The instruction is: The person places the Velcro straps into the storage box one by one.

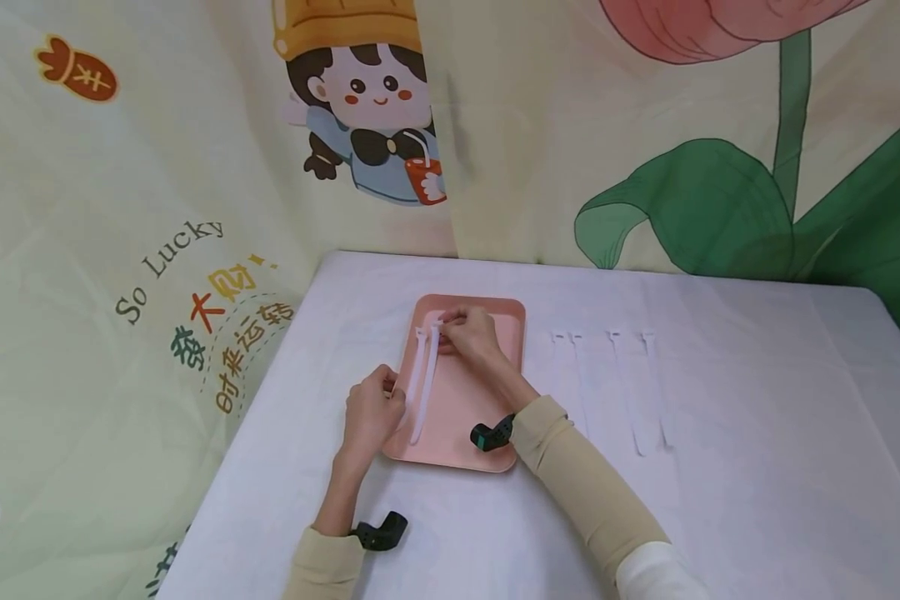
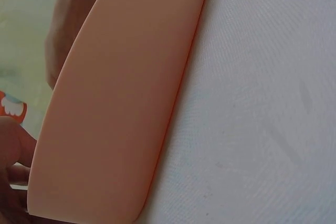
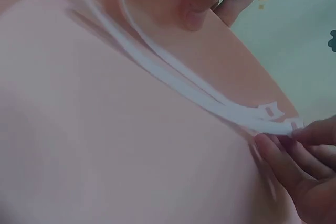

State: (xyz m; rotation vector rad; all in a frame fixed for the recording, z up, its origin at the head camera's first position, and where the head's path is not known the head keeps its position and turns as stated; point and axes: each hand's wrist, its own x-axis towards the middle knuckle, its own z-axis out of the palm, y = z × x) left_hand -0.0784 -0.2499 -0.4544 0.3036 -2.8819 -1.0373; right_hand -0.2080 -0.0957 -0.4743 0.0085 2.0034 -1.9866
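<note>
My right hand (image 1: 471,335) pinches the slotted head of a long white plastic strip (image 1: 424,392) between thumb and fingertips. The strip lies slanting along the left part of a pink tray (image 1: 468,446). A second white strip (image 3: 157,53) of the same kind lies beside it, nearer the tray's left wall; their head ends overlap in the right wrist view. At the tray's left rim my left hand (image 1: 375,408) grips the edge, its thumb over the inner side and other fingers outside. Only part of that hand shows in the left wrist view, behind the tray's wall.
Several more white strips (image 1: 621,367) lie in a loose row on the white-covered table (image 1: 757,467), right of the tray. Behind the table hangs a printed cloth (image 1: 517,167). Each wrist carries a black camera (image 1: 381,532).
</note>
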